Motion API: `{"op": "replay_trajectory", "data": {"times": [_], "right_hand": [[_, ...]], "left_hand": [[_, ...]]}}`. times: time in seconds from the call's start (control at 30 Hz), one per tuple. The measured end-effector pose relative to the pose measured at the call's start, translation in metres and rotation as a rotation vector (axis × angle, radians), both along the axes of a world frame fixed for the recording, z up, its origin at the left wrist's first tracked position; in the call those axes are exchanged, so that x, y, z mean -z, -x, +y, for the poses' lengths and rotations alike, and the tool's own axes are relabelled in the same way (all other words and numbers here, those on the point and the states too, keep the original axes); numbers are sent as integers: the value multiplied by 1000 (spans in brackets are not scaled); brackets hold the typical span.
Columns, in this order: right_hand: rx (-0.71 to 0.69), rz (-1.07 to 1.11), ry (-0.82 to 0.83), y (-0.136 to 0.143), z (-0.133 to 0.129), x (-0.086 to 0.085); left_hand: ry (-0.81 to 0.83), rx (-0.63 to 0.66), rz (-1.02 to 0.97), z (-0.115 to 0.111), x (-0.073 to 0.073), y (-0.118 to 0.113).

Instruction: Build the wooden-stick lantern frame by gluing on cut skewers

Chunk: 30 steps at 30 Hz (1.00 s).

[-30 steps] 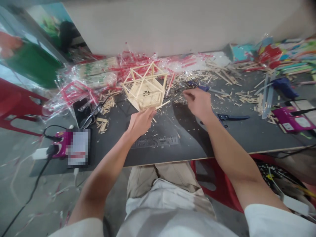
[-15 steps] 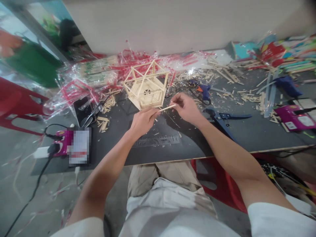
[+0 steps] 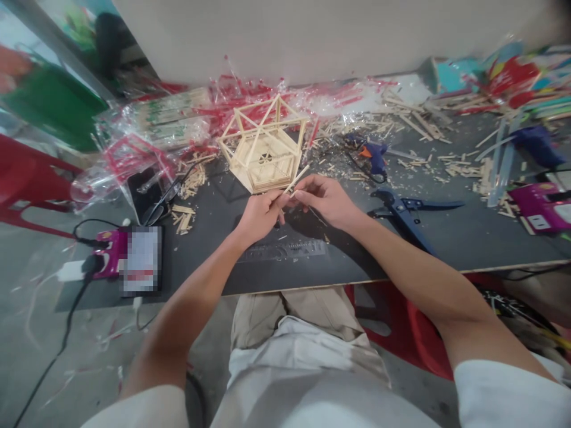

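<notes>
A thin wooden stick (image 3: 300, 178) slants up between my hands. My left hand (image 3: 263, 215) is closed on its lower end. My right hand (image 3: 325, 201) is beside it with thumb and fingers pinched together, close to the left fingertips; what they hold is too small to tell. Just behind the hands stands a wooden stick frame (image 3: 266, 145) with a flat base and a small round wheel-like pattern in it. A clear ruler (image 3: 285, 251) lies flat on the dark table in front of the hands.
Blue cutters (image 3: 404, 214) lie right of my right hand, with a blue glue gun (image 3: 376, 157) behind them. A phone (image 3: 141, 261) and a purple power strip (image 3: 109, 254) are at left. Stick pieces (image 3: 182, 219) and plastic wrapping (image 3: 178, 119) cover the back.
My right hand has moved left, close to my left hand. The stick has turned from nearly level to a steeper slant. The view has shifted slightly.
</notes>
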State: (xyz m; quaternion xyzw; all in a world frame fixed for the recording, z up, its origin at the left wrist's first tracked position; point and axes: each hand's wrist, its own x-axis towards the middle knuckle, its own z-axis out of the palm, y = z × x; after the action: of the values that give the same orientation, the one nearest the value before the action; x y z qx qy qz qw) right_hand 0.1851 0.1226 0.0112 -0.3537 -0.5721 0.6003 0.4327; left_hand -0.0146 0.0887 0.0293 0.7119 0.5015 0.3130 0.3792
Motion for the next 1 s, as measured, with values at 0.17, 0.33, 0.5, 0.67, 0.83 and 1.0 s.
{"op": "replay_trajectory", "data": {"times": [0.17, 0.33, 0.5, 0.67, 0.83, 1.0], "right_hand": [[8, -54, -5, -2, 2, 2], [26, -72, -22, -5, 4, 1], [-16, -198, -101, -12, 3, -6], [26, -329, -300, -12, -1, -7], [-45, -301, -246, -13, -4, -7], [-68, -144, -203, -7, -6, -10]], "left_hand": [[55, 24, -34, -1, 0, -1], [140, 69, -115, 0, 3, -1], [212, 122, -198, 1, 4, 0], [118, 153, -75, 1, 4, 1], [44, 160, 50, 0, -1, 1], [-66, 182, 157, 0, -2, 1]]}}
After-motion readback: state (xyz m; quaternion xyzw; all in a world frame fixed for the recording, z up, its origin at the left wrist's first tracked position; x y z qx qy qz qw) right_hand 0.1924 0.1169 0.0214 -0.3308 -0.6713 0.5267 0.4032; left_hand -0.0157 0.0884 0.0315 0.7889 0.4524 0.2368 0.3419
